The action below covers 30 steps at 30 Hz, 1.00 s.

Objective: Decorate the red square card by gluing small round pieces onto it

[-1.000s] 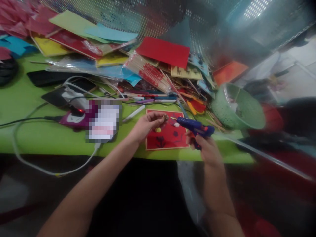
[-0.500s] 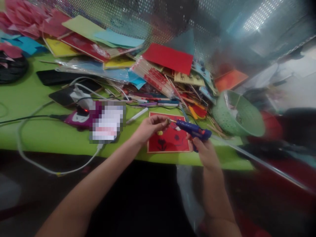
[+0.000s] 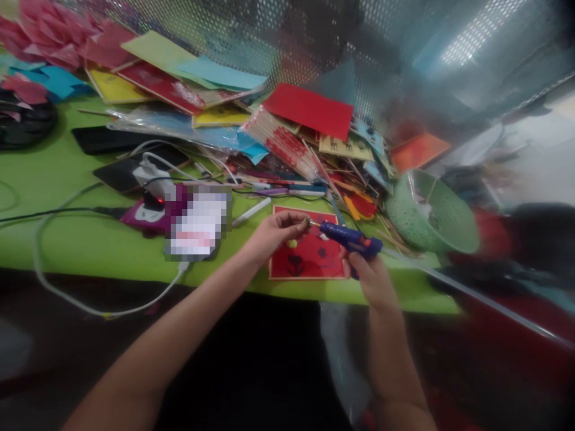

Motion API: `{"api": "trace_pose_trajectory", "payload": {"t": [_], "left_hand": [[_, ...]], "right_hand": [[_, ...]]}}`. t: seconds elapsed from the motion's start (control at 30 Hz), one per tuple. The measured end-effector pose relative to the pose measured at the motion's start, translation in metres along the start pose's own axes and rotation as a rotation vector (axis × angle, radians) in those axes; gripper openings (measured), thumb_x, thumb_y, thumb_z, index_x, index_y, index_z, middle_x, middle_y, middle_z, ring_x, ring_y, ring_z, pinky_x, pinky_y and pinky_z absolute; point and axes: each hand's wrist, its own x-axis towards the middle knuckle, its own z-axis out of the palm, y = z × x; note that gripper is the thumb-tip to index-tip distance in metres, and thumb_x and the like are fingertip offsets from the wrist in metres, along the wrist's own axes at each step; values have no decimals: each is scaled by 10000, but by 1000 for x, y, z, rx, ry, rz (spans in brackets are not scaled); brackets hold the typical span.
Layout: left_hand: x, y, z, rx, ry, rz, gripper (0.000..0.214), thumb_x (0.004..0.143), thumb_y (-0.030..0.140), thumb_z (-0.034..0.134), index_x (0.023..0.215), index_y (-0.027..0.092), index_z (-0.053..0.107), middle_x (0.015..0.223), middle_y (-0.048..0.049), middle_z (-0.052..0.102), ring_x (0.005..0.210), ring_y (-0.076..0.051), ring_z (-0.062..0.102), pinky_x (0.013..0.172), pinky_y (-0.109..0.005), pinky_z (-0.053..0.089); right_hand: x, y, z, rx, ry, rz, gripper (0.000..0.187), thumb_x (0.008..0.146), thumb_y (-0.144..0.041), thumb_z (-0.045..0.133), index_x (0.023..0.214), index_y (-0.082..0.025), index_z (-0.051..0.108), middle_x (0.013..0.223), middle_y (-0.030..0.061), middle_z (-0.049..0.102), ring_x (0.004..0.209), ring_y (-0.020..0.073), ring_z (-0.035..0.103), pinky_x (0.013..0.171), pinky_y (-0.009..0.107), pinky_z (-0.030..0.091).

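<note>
My right hand [image 3: 366,272] is closed round the grip of a blue hot glue gun [image 3: 350,237], whose nozzle points left. A long clear glue stick [image 3: 467,293] sticks out of its back end. Between the thumb and fingertips of my left hand [image 3: 281,233] is a small dark piece [image 3: 306,222], too small to name, right at the nozzle tip. Below both hands lies a red card [image 3: 309,266] with a pale border, bearing dark shapes and a yellow spot. My hands hide part of it.
A phone [image 3: 197,224] on a white cable lies left, beside a purple power strip [image 3: 135,220] with plugs. Behind are heaped coloured cards [image 3: 309,111], a bundle of sticks [image 3: 283,143] and pens. At right stands a green bowl [image 3: 431,215]. The green table's front edge is close to me.
The view has shifted slightly. My hands keep almost the same pose, with the small piece still held at the glue gun's nozzle.
</note>
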Motion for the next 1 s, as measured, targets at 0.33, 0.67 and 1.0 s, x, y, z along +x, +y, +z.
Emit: {"api": "trace_pose_trajectory", "payload": {"t": [0.33,0.67,1.0], "left_hand": [[0,2,2,-35,8,-3,325,717,314,860,968,146,740,901,-58,748,741,-111,686,684,-210,533],[0,2,2,-21,2,1,352,700,346,876,963,150,751,881,-55,741,739,-113,677,651,-201,518],[0,-1,0,20,5,14,362,718,354,863,993,150,745,906,-76,753,769,-134,692,677,-223,532]], "right_hand": [[0,-4,1,-55,25,10,485,832,-681,633,741,-205,632,517,-15,559,490,130,503,517,283,382],[1,-2,-1,-86,18,23,495,858,-663,613,667,-207,590,532,-7,557,503,129,497,525,277,379],[2,-3,0,-104,0,-3,541,863,-673,596,593,-205,565,513,4,549,514,134,496,541,281,380]]}}
